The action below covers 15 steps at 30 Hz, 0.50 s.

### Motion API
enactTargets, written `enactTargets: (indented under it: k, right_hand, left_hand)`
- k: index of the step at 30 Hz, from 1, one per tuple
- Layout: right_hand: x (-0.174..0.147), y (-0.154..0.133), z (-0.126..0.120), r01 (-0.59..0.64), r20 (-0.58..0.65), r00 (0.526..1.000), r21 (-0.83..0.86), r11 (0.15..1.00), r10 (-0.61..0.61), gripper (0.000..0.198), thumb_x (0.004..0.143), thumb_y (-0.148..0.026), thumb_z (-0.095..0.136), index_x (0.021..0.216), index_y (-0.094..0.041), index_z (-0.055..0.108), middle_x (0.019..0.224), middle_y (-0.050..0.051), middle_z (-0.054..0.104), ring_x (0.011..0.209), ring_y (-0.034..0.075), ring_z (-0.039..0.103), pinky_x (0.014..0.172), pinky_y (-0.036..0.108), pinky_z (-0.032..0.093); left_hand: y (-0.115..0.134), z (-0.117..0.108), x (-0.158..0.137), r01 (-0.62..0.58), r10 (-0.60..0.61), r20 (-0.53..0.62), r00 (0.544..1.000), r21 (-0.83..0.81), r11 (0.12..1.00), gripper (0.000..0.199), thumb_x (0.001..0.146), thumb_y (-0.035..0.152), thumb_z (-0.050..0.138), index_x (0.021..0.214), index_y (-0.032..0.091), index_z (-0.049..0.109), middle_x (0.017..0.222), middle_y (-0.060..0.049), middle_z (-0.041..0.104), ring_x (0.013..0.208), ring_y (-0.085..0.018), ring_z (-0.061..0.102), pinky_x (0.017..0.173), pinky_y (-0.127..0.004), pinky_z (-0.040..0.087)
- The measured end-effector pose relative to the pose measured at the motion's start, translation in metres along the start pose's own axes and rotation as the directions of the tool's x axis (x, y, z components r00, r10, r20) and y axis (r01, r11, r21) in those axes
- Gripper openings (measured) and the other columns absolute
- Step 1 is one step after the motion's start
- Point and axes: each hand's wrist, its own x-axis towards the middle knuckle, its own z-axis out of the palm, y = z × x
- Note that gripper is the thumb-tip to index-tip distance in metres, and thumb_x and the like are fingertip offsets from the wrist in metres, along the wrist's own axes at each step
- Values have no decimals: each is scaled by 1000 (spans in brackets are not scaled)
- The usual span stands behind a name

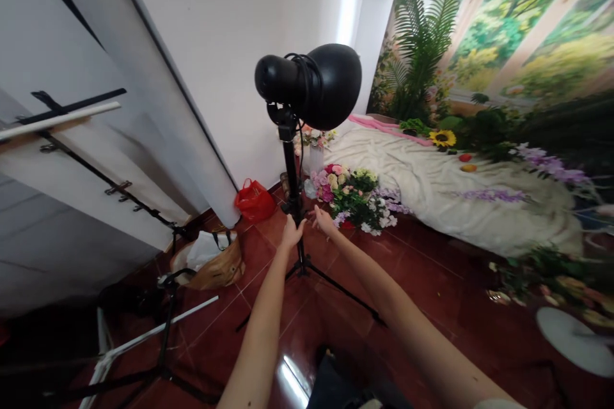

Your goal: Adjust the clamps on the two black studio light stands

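Note:
A black studio lamp with a wide bowl-shaped head sits atop a black light stand, its cable coiled around the lamp body. The stand rises upright on spread tripod legs. My left hand is closed around the pole at a joint, thumb across the front; its other fingers are mostly hidden. Just right of the same joint is my right hand, its bent fingers apart near the pole. Whether its fingertips touch the joint is too small to tell.
A red plastic bag and a woven basket stand left of the stand. Artificial flowers lie behind it, beside a cream cloth. Another black tripod and a white pole occupy the lower left. A round white disc is at right.

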Motion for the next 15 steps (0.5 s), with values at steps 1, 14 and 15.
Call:
enactTargets:
  k: [1,14,15]
  right_hand:
    - [-16,19,-2,-78,-2,997,58,995,78,53,95,-50,26,96,-11,61,60,2,61,51,11,56,54,23,48]
    - [-290,239,-44,-599,85,738,540,591,670,30,84,-44,48,72,-17,54,49,-1,57,38,10,53,43,19,40]
    - [-308,248,-54,-603,91,731,551,577,676,28,83,-43,50,73,-18,55,51,0,58,39,11,54,44,19,41]
  left_hand:
    - [1,1,0,-5,6,-13,1000,13,1000,57,83,44,54,127,14,35,123,-18,54,115,-22,53,99,-36,40]
    - [66,4,-7,149,-140,-52,989,299,943,50,80,42,53,117,12,39,109,-17,62,105,-26,61,89,-37,48]
    - [73,3,-8,178,-171,-52,984,356,917,49,79,43,54,115,12,41,105,-18,63,102,-28,62,87,-38,49]
